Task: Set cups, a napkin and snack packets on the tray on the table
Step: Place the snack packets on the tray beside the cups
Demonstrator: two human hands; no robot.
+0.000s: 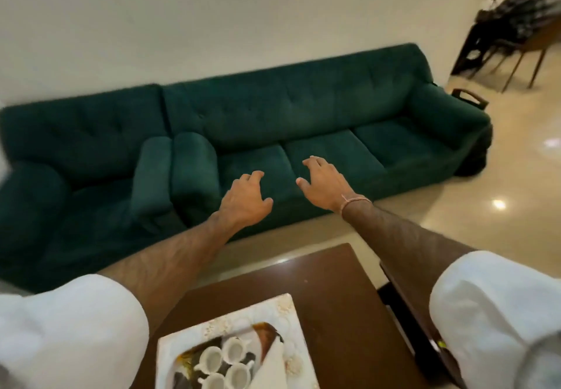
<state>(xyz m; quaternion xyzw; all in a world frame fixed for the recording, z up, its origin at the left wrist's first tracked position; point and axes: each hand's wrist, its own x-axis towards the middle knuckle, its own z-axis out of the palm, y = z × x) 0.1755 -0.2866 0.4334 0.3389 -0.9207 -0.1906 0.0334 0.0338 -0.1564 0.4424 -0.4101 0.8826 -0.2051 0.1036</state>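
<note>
A white tray (282, 309) with a patterned rim lies on the dark brown table (334, 291) at the bottom of the view. Several small white cups (233, 349) stand together on it, and a folded white napkin (270, 364) lies beside them on the right. I cannot make out snack packets. My left hand (244, 200) and my right hand (321, 183) are both stretched forward, well above and beyond the table, over the sofa's front. Both are empty with fingers spread. A thread band circles my right wrist.
A long dark green sofa (334, 115) runs along the white wall, with a matching armchair (76, 151) at its left. Glossy cream floor lies to the right. A person sits on a wooden chair (522, 24) at the far upper right.
</note>
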